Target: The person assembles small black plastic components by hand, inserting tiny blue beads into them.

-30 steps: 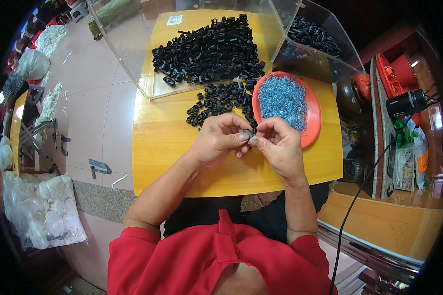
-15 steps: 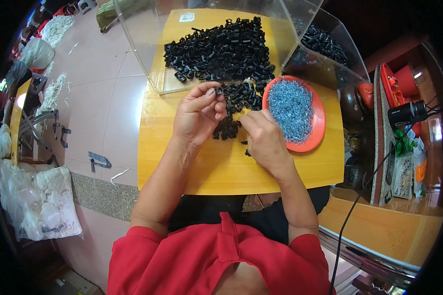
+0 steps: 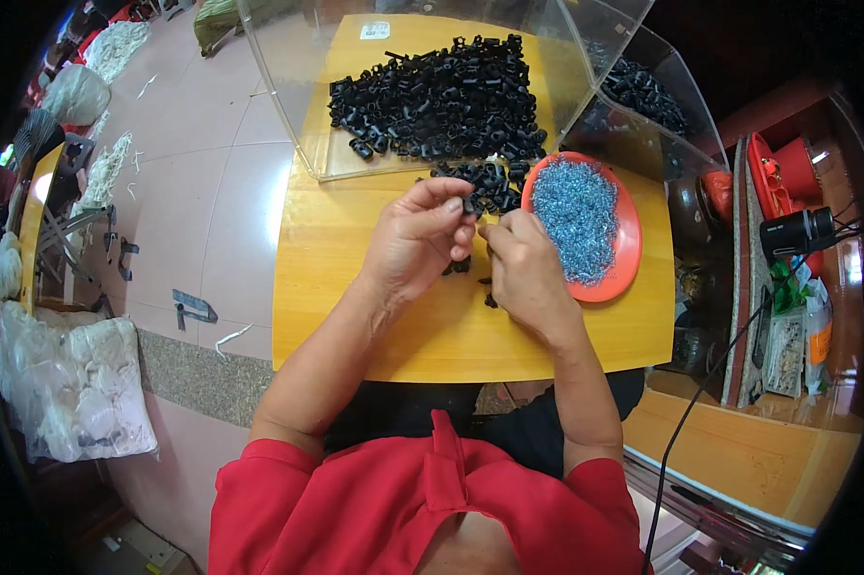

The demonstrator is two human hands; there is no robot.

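Observation:
My left hand [image 3: 414, 238] pinches a small black plastic fitting [image 3: 471, 206] between thumb and fingertips over the wooden table [image 3: 355, 340]. Close beside it, my right hand [image 3: 529, 273] has its thumb and forefinger pressed together near the fitting; whatever they hold is too small to make out. Loose black fittings [image 3: 497, 184] lie just beyond my hands, a few more partly hidden beneath them. To the right, an orange-red plate [image 3: 629, 251] carries a heap of tiny shiny bluish metal pieces [image 3: 576, 216].
A clear plastic bin [image 3: 307, 165] at the table's far side holds a big pile of black fittings [image 3: 441, 101]. Another clear bin [image 3: 695, 125] with dark parts stands at the back right. A black camera [image 3: 796, 232] trails a cable down the right. Plastic-wrapped white material [image 3: 77, 393] lies at left.
My left hand has moved right with the fitting, bringing it up to my right hand's fingertips. My right hand has shifted slightly right; the whole view has shifted a little.

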